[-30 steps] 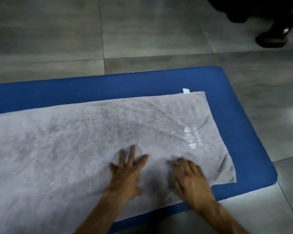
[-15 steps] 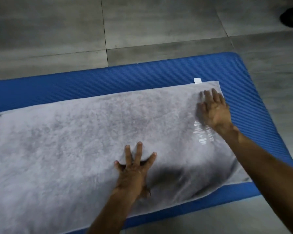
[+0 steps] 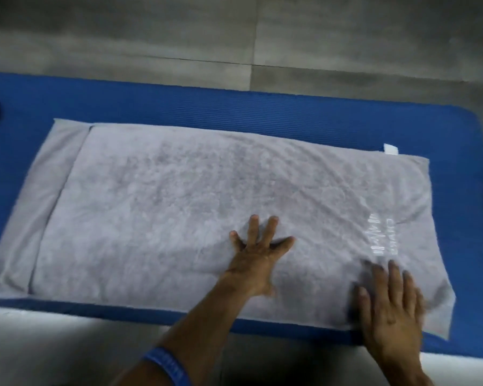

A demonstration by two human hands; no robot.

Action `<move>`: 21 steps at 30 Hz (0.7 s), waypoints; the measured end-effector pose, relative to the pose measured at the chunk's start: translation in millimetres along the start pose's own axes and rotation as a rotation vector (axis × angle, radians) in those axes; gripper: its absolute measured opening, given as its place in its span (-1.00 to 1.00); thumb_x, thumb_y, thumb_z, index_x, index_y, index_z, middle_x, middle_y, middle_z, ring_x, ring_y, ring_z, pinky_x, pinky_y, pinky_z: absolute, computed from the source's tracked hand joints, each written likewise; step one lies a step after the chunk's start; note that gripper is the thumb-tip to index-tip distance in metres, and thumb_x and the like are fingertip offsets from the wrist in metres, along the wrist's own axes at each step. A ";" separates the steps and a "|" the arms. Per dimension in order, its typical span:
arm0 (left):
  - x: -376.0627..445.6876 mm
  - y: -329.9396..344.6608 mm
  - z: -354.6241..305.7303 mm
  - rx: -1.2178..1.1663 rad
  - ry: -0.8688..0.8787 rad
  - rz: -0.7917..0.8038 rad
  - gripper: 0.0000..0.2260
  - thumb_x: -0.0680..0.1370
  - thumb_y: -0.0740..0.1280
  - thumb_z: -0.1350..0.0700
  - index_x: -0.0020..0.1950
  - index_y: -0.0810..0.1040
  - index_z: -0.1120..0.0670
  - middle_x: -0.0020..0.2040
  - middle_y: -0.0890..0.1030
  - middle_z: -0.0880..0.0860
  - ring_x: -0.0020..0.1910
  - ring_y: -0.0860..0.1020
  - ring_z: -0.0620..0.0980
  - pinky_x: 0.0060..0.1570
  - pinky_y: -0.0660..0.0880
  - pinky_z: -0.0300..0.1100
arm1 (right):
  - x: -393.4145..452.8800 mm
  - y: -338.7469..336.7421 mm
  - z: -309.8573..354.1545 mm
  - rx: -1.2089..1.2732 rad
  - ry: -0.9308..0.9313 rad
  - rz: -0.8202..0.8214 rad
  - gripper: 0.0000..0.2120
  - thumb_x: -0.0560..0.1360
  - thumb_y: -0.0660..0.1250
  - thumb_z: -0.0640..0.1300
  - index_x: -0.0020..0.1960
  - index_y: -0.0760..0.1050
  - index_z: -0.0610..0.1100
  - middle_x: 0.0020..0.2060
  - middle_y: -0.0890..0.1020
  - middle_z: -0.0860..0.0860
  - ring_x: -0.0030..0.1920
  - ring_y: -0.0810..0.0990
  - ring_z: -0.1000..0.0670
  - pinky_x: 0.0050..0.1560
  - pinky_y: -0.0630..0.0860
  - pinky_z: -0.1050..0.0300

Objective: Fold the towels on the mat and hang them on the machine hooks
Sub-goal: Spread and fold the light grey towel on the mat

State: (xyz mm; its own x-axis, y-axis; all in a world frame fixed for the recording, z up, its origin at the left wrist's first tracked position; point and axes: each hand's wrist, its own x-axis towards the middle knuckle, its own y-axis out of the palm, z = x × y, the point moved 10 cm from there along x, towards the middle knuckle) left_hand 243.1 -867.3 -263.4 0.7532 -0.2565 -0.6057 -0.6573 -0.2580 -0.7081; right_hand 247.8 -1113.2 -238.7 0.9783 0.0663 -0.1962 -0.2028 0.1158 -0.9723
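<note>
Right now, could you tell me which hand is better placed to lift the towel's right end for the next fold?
Right. The right hand lies flat near the towel's right edge; the left hand presses mid-towel, well placed to anchor it.

The only lettering sits on the grey towel [image 3: 207,207], near its right end: a white printed mark [image 3: 381,236] in two short rows running from near to far, turned sideways to the camera. The strokes are blurred and no letter can be made out (it could be a logo as much as a word). A small white tag [image 3: 391,149] sticks out at the towel's far right corner, and no print can be read on it.
</note>
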 end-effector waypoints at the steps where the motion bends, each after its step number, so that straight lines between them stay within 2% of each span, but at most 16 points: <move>1: -5.2 -0.2 3.2 -0.014 0.023 -0.055 -0.10 0.41 0.48 -0.05 0.56 -0.06 -0.18 0.53 -0.41 -0.01 0.46 -0.46 0.16 0.33 -0.34 0.38 | 5.9 -4.2 33.8 0.025 -0.081 -0.018 -0.40 0.60 -0.14 0.20 0.49 0.27 -0.09 0.49 0.30 -0.16 0.48 0.21 -0.24 0.44 0.10 -0.17; 2: -12.9 -0.2 7.2 -0.020 0.060 -0.140 -0.21 0.45 0.44 -0.04 0.56 0.06 -0.12 0.57 -0.27 0.02 0.51 -0.34 0.14 0.40 -0.25 0.35 | 11.6 -7.7 68.0 0.054 -0.166 -0.035 -0.44 0.60 -0.11 0.17 0.47 0.29 -0.06 0.48 0.32 -0.15 0.47 0.23 -0.23 0.44 0.13 -0.16; 3: -22.7 0.1 9.5 -0.004 0.113 -0.243 -0.32 0.46 0.40 -0.04 0.53 0.20 -0.07 0.59 -0.10 0.07 0.55 -0.17 0.13 0.44 -0.07 0.32 | 16.3 -11.5 99.7 0.079 -0.252 -0.061 -0.48 0.61 -0.07 0.13 0.45 0.34 -0.07 0.46 0.36 -0.15 0.46 0.28 -0.23 0.42 0.18 -0.17; 5: -52.6 14.6 28.7 0.023 0.161 -0.391 -0.50 0.48 0.33 -0.05 0.41 0.40 -0.04 0.54 0.20 0.09 0.52 0.15 0.12 0.38 0.27 0.20 | 21.4 -11.8 169.2 0.113 -0.439 -0.092 -0.51 0.61 -0.02 0.08 0.38 0.44 -0.11 0.40 0.43 -0.15 0.39 0.37 -0.20 0.36 0.30 -0.16; 6: -68.4 26.7 40.1 0.054 0.151 -0.418 -0.55 0.50 0.28 -0.06 0.39 0.42 -0.06 0.51 0.25 0.07 0.50 0.21 0.10 0.36 0.31 0.14 | 21.7 -8.6 202.3 0.127 -0.528 -0.083 -0.53 0.61 0.00 0.07 0.37 0.45 -0.11 0.38 0.46 -0.13 0.36 0.40 -0.16 0.33 0.33 -0.13; 9: -110.6 61.1 65.3 0.091 0.120 -0.475 -0.56 0.57 0.23 -0.01 0.46 0.32 -0.10 0.55 0.19 0.02 0.53 0.15 0.07 0.46 0.16 0.04 | 23.8 3.8 271.3 0.195 -0.682 -0.003 -0.56 0.57 0.08 0.01 0.36 0.46 -0.12 0.34 0.50 -0.08 0.29 0.48 -0.09 0.30 0.37 -0.03; 11: -127.0 76.1 75.3 0.088 0.089 -0.496 -0.51 0.57 0.23 0.04 0.50 0.26 -0.10 0.57 0.12 0.01 0.55 0.09 0.07 0.47 0.05 0.03 | 25.5 15.7 289.6 0.289 -0.673 0.077 -0.54 0.56 0.07 0.01 0.36 0.47 -0.12 0.32 0.52 -0.06 0.27 0.51 -0.09 0.30 0.42 -0.04; 13: -130.3 81.2 75.9 0.084 0.067 -0.494 -0.46 0.51 0.24 0.05 0.50 0.26 -0.09 0.57 0.12 0.02 0.54 0.10 0.10 0.45 0.05 0.06 | 25.7 24.2 287.4 0.378 -0.620 0.129 -0.55 0.56 0.07 0.01 0.37 0.46 -0.10 0.31 0.53 -0.01 0.28 0.50 -0.04 0.29 0.46 -0.06; 15: -125.9 71.7 69.5 0.023 0.017 -0.533 -0.51 0.48 0.22 0.02 0.43 0.35 -0.06 0.52 0.26 0.07 0.50 0.20 0.13 0.42 0.10 0.11 | 21.8 22.2 265.6 0.427 -0.580 0.085 -0.62 0.58 0.13 -0.07 0.35 0.48 -0.09 0.28 0.56 0.01 0.26 0.52 -0.01 0.25 0.48 -0.07; 18: -111.5 57.2 50.1 -0.042 -0.061 -0.584 -0.64 0.54 0.18 -0.04 0.28 0.53 0.04 0.41 0.43 0.13 0.44 0.33 0.16 0.40 0.16 0.23 | 12.4 15.2 196.8 0.440 -0.465 0.000 -0.62 0.56 0.26 -0.20 0.36 0.47 -0.04 0.30 0.53 0.06 0.29 0.46 0.05 0.30 0.45 -0.02; 21: -83.2 54.3 2.5 0.017 0.053 -0.539 -0.61 0.51 0.21 -0.02 0.28 0.54 0.08 0.45 0.38 0.14 0.44 0.33 0.16 0.38 0.27 0.19 | 4.8 -3.4 105.7 0.436 -0.266 -0.089 -0.58 0.51 0.21 -0.15 0.37 0.45 -0.05 0.34 0.49 0.02 0.34 0.41 0.00 0.37 0.35 0.01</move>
State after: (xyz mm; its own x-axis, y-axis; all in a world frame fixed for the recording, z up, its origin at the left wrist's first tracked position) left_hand 144.8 -857.6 -252.3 0.9810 -0.1389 -0.1357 -0.1769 -0.3509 -0.9195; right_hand 248.7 -1008.5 -222.9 0.9595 0.2809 -0.0212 -0.1736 0.5306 -0.8296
